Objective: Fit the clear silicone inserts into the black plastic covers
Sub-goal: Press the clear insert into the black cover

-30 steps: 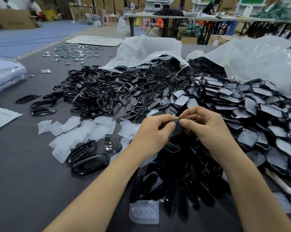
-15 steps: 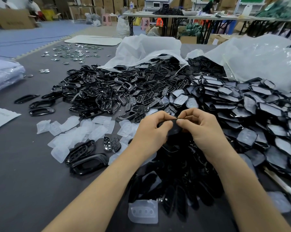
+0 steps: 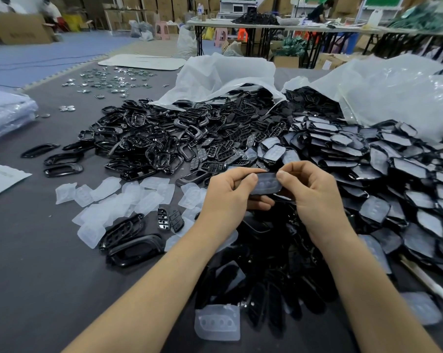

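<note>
**One cover pinched over the heap, insert not surely seated**

The left hand [image 3: 228,197] and right hand [image 3: 314,200] hold a black cover [image 3: 271,191] mid-air at centre, fingers [image 3: 248,178] clamped on its ends and thumbs on the clear insert [image 3: 267,183]. Uneven thumb pressure could lift an edge or leave the bumps misaligned. A slipped pinch would likely drop it into the dark heap [image 3: 266,263] at 6 o'clock, among unfitted parts.

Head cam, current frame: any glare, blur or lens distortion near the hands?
Head view: left hand and right hand, pinching the black cover, are sharp; wide-angle bowing curves the far tables; glare spots on the glossy black frames and the plastic bag; soft even light, faint shadows.
</note>
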